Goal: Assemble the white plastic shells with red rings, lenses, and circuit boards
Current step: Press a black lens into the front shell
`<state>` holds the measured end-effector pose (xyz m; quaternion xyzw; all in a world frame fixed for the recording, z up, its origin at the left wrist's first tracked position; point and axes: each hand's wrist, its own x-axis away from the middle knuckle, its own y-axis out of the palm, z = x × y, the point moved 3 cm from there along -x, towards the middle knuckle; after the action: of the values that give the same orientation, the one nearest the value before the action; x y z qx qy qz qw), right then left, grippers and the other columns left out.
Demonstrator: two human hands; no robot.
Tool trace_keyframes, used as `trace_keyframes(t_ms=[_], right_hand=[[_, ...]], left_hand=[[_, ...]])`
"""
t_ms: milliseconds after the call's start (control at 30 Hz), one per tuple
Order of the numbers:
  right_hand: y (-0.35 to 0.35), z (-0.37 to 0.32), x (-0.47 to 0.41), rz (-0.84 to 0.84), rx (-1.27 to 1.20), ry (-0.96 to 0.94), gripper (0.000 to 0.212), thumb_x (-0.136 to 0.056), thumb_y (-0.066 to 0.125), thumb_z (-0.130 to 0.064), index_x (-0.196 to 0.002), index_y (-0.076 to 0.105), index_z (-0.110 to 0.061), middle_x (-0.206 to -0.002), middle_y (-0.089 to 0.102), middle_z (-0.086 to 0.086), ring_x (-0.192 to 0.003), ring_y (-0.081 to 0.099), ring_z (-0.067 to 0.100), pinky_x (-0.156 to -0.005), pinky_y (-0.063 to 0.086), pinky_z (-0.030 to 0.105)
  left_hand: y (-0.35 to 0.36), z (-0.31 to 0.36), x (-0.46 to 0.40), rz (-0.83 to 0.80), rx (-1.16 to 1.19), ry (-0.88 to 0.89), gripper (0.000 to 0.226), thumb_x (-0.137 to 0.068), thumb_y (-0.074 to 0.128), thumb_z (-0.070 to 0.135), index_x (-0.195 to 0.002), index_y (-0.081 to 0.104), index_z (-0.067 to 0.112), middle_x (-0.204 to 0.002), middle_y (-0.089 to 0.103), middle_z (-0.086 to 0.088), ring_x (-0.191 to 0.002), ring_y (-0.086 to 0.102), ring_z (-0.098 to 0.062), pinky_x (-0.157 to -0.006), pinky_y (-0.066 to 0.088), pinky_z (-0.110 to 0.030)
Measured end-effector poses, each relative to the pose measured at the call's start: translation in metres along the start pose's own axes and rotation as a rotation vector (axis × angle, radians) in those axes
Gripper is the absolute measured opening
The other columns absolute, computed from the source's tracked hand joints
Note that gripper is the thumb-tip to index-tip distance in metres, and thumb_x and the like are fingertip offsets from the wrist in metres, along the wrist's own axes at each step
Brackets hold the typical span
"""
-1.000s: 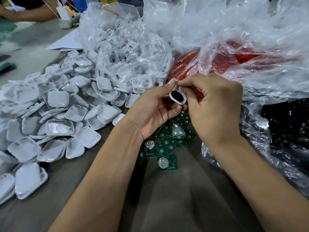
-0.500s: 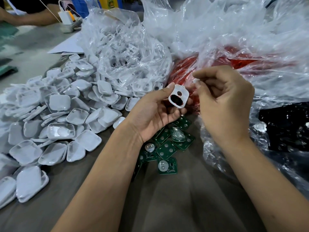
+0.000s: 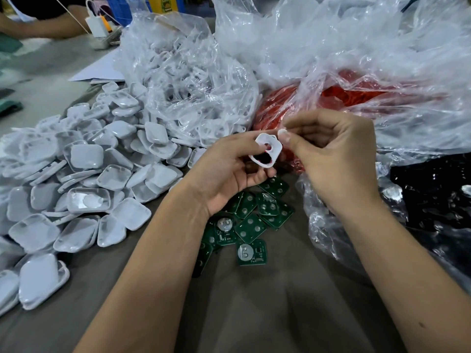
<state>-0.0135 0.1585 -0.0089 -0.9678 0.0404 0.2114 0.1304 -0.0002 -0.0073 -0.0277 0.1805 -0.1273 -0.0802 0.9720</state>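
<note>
Crowded with parts, the table [image 3: 280, 314] would swallow the small lens [image 3: 282, 131] pinched in the right hand [image 3: 339, 159] if its fingers slip before it seats in the shell [image 3: 270, 146] the left hand [image 3: 229, 171] grips above the circuit boards [image 3: 251, 225].

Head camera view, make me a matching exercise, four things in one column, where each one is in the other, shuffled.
Things:
1. white shell with two holes
2. green circuit boards
3. small white disc
4. pile of white shells

Places:
A. loose on the table to the left
B. pinched in the right hand
C. held in the left hand
D. on the table below both hands

Pairs: 1-C, 2-D, 3-B, 4-A
</note>
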Motion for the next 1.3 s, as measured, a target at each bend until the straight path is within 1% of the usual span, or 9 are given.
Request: trace_keyframes(t_ms=[100, 200, 333, 433, 533, 667, 900, 1033, 1300], right_hand=[[0.000, 0.000, 0.000, -0.013, 0.031, 0.026, 0.012, -0.083, 0.087, -0.012, -0.092, 0.081, -0.018, -0.084, 0.079, -0.007, -0.076, 0.076, 0.009, -0.074, 0.064, 0.030], [0.000, 0.000, 0.000, -0.021, 0.058, 0.031, 0.011, -0.083, 0.086, -0.013, -0.090, 0.081, -0.020, -0.083, 0.078, -0.008, -0.076, 0.076, 0.008, -0.074, 0.064, 0.031], [0.005, -0.002, 0.002, -0.054, 0.137, -0.005, 0.014, -0.083, 0.086, -0.014, -0.088, 0.080, -0.026, -0.088, 0.074, -0.008, -0.078, 0.071, 0.004, -0.072, 0.057, 0.018], [0.009, -0.002, 0.003, -0.075, 0.213, -0.025, 0.018, -0.084, 0.085, -0.016, -0.089, 0.077, -0.032, -0.094, 0.066, -0.007, -0.084, 0.063, -0.001, -0.074, 0.048, 0.009], [0.011, -0.002, 0.003, -0.070, 0.253, -0.019, 0.016, -0.086, 0.084, -0.018, -0.090, 0.077, -0.031, -0.095, 0.064, -0.005, -0.086, 0.062, 0.004, -0.078, 0.050, 0.017], [0.014, -0.002, 0.004, -0.065, 0.280, -0.004, 0.009, -0.087, 0.084, -0.019, -0.093, 0.080, -0.025, -0.093, 0.062, -0.006, -0.086, 0.061, 0.006, -0.078, 0.049, 0.019], [0.014, -0.003, 0.004, -0.063, 0.296, 0.016, 0.008, -0.088, 0.083, -0.021, -0.093, 0.080, -0.026, -0.093, 0.063, -0.006, -0.085, 0.061, 0.002, -0.077, 0.051, 0.020], [0.014, -0.003, 0.005, -0.067, 0.280, 0.028, 0.010, -0.088, 0.083, -0.021, -0.092, 0.078, -0.028, -0.092, 0.063, -0.007, -0.081, 0.062, 0.002, -0.074, 0.050, 0.016], [0.013, -0.002, 0.004, -0.075, 0.263, 0.056, 0.009, -0.088, 0.083, -0.020, -0.092, 0.078, -0.027, -0.095, 0.064, -0.005, -0.083, 0.063, 0.005, -0.077, 0.051, 0.021]], left_hand=[[0.001, -0.001, 0.000, 0.019, -0.110, 0.010, 0.037, -0.093, 0.049, -0.013, -0.118, 0.071, 0.003, -0.080, 0.068, -0.007, -0.062, 0.065, -0.017, -0.054, 0.051, -0.018], [0.001, -0.001, 0.001, 0.043, -0.155, 0.024, 0.038, -0.091, 0.051, -0.016, -0.119, 0.071, 0.001, -0.081, 0.069, -0.009, -0.063, 0.068, -0.019, -0.053, 0.052, -0.018], [0.004, -0.002, 0.001, 0.074, -0.180, 0.056, 0.038, -0.089, 0.054, -0.018, -0.112, 0.075, 0.004, -0.087, 0.069, -0.012, -0.064, 0.071, -0.021, -0.054, 0.052, -0.019], [0.006, -0.003, 0.001, 0.089, -0.183, 0.073, 0.037, -0.088, 0.056, -0.019, -0.101, 0.077, 0.008, -0.084, 0.071, -0.011, -0.065, 0.071, -0.021, -0.055, 0.054, -0.019], [0.006, -0.003, 0.000, 0.096, -0.177, 0.081, 0.037, -0.088, 0.056, -0.019, -0.100, 0.077, 0.009, -0.082, 0.073, -0.010, -0.066, 0.071, -0.020, -0.057, 0.055, -0.019], [0.005, -0.003, 0.000, 0.092, -0.172, 0.095, 0.036, -0.088, 0.056, -0.018, -0.104, 0.077, 0.007, -0.085, 0.072, -0.010, -0.070, 0.072, -0.018, -0.061, 0.057, -0.020], [0.008, -0.003, 0.000, 0.095, -0.160, 0.110, 0.037, -0.087, 0.056, -0.019, -0.111, 0.076, 0.002, -0.089, 0.069, -0.012, -0.072, 0.070, -0.015, -0.064, 0.057, -0.020], [0.009, -0.004, 0.001, 0.098, -0.149, 0.112, 0.036, -0.088, 0.056, -0.019, -0.113, 0.074, 0.000, -0.091, 0.069, -0.013, -0.072, 0.069, -0.014, -0.064, 0.057, -0.020], [0.010, -0.003, 0.002, 0.109, -0.133, 0.104, 0.036, -0.089, 0.056, -0.019, -0.115, 0.073, -0.002, -0.096, 0.069, -0.016, -0.076, 0.070, -0.015, -0.065, 0.057, -0.021]])
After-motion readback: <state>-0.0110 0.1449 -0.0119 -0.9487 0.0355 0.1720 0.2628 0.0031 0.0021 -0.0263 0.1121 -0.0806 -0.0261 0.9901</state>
